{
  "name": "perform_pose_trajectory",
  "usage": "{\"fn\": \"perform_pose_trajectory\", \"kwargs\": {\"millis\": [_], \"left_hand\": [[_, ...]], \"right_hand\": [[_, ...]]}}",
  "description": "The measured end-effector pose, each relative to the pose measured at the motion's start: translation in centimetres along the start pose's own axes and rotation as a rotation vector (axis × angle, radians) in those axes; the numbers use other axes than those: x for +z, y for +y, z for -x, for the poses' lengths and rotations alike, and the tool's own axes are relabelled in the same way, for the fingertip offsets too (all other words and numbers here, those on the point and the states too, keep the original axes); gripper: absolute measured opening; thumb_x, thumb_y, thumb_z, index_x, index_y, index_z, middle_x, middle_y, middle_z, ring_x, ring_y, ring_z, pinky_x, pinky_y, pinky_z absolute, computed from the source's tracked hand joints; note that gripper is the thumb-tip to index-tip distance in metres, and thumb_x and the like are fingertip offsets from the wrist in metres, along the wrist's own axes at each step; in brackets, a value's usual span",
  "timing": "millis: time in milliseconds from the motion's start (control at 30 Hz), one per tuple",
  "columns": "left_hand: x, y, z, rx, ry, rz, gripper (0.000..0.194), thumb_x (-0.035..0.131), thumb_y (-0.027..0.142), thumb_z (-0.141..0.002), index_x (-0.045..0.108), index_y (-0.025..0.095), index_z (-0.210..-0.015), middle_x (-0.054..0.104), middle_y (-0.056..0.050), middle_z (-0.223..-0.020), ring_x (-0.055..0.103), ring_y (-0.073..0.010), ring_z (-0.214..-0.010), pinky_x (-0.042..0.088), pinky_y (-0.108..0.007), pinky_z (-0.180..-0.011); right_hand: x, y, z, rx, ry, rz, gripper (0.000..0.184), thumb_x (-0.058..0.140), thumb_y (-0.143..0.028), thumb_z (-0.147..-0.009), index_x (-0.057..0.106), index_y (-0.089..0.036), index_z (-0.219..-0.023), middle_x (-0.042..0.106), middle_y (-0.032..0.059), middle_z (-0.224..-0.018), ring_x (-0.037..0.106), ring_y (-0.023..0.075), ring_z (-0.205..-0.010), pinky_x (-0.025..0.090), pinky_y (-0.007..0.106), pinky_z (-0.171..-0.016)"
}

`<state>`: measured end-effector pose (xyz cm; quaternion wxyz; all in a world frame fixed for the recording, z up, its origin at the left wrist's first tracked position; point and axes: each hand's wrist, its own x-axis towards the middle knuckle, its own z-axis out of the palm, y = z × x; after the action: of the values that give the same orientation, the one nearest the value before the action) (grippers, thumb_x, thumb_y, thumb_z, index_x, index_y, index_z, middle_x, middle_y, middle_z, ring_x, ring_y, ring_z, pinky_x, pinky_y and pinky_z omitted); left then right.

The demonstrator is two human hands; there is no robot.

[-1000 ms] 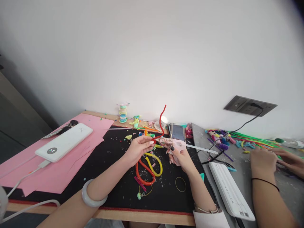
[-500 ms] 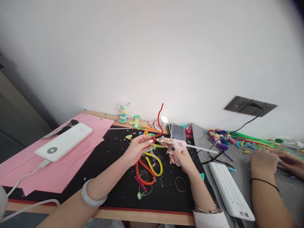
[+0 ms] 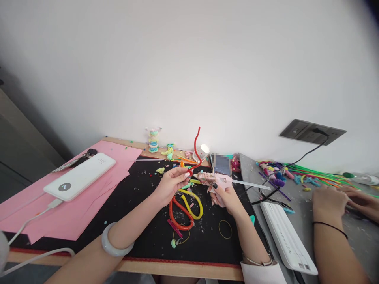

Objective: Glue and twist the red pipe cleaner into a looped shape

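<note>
A red pipe cleaner [image 3: 196,149] is pinched at its lower end between the fingertips of the left hand [image 3: 171,183]; from the pinch it rises in a wavy line, free above. The right hand [image 3: 222,194] is clenched around the handle of a pink glue gun [image 3: 218,180], whose nozzle is pointed left at the pinch and appears to meet the red pipe cleaner's lower end, contact too small to tell. A clear glue stick [image 3: 251,184] is seen sticking out of the gun's rear, away from the pinch. Just below both grips, orange and yellow pipe cleaner loops [image 3: 186,208] are laid on a black mat [image 3: 142,232] scattered with scraps. A thin yellow ring [image 3: 225,229] lies nearer the viewer from the right grip. Far left of the grips a white power bank [image 3: 79,176] rests on pink paper [image 3: 23,215], cable attached. Behind the grips a phone [image 3: 222,164] is propped near the wall. To the right of the gun a white keyboard [image 3: 286,238] is placed, and beyond it another person's hands [image 3: 330,201] rest by a heap of coloured pipe cleaners [image 3: 299,173].
</note>
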<state>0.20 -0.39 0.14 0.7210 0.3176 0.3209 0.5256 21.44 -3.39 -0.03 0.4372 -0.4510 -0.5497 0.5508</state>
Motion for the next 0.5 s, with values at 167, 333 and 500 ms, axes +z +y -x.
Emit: {"fn": "perform_pose_trajectory", "kwargs": {"millis": [167, 333, 500], "left_hand": [[0.09, 0.12, 0.04, 0.001, 0.016, -0.008, 0.023, 0.079, 0.021, -0.061, 0.068, 0.016, -0.081, 0.066, 0.001, -0.075, 0.06, -0.0071, -0.065, 0.05, -0.019, -0.063], [0.17, 0.11, 0.05, 0.001, 0.027, -0.025, 0.024, 0.08, 0.022, -0.059, 0.068, 0.017, -0.08, 0.066, 0.0, -0.075, 0.057, -0.0059, -0.063, 0.047, -0.017, -0.058], [0.26, 0.15, 0.11, 0.003, 0.033, -0.033, 0.023, 0.079, 0.023, -0.059, 0.069, 0.017, -0.079, 0.066, 0.001, -0.074, 0.055, -0.0061, -0.062, 0.045, -0.017, -0.056]], "right_hand": [[-0.07, 0.24, -0.14, -0.003, -0.02, 0.007, 0.034, 0.057, -0.052, -0.077, 0.057, -0.018, -0.073, 0.043, -0.007, -0.04, 0.033, 0.0062, -0.031, 0.038, 0.024, -0.04], [-0.12, 0.28, -0.2, 0.0, -0.013, 0.016, 0.034, 0.057, -0.051, -0.076, 0.057, -0.017, -0.074, 0.044, -0.007, -0.04, 0.034, 0.0059, -0.031, 0.038, 0.023, -0.039], [0.1, -0.09, -0.11, 0.037, -0.043, 0.07, 0.033, 0.058, -0.05, -0.075, 0.056, -0.017, -0.073, 0.047, -0.0062, -0.04, 0.033, 0.0057, -0.03, 0.032, 0.02, -0.035]]}}
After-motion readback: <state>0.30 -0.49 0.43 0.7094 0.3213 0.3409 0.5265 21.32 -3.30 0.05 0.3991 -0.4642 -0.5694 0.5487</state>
